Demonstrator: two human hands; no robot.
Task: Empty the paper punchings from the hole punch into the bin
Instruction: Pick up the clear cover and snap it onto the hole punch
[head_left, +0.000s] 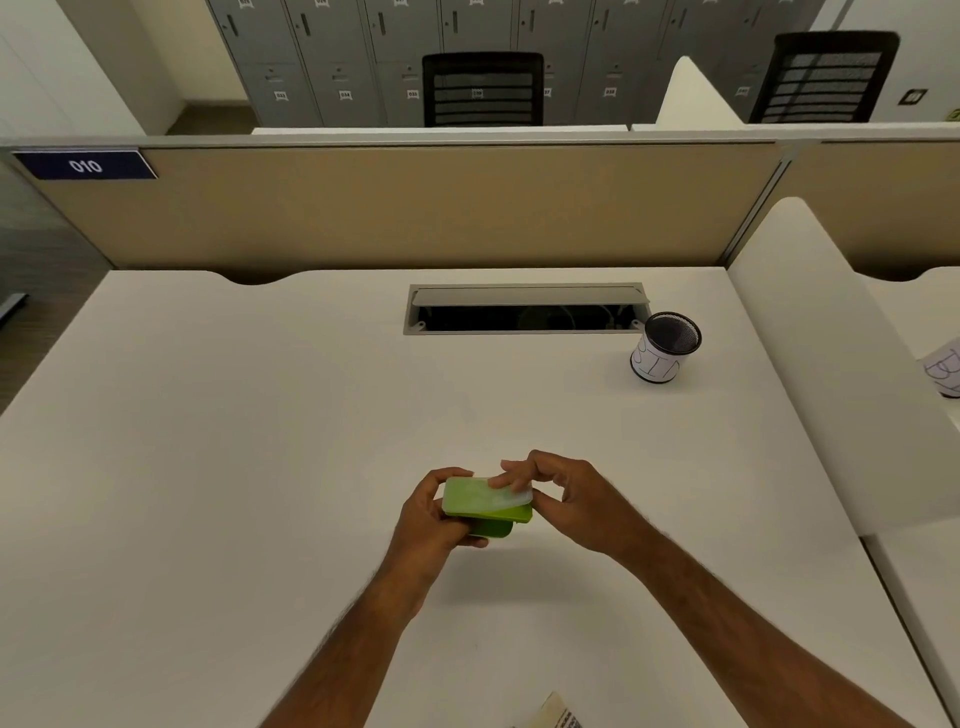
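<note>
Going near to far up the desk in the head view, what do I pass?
Paper scrap → green hole punch, held in both hands → mesh cup bin → open cable tray → beige partition.

Def an office: white tabletop (260, 467) with cubicle divider (415, 208), numbered grey lockers (343, 57), mesh chairs (483, 88), cable tray (524, 309).

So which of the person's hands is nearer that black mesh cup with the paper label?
The right hand. It holds the right end of the green hole punch, the side toward the mesh cup at the desk's far right. The left hand grips the punch's left end, farther away.
</note>
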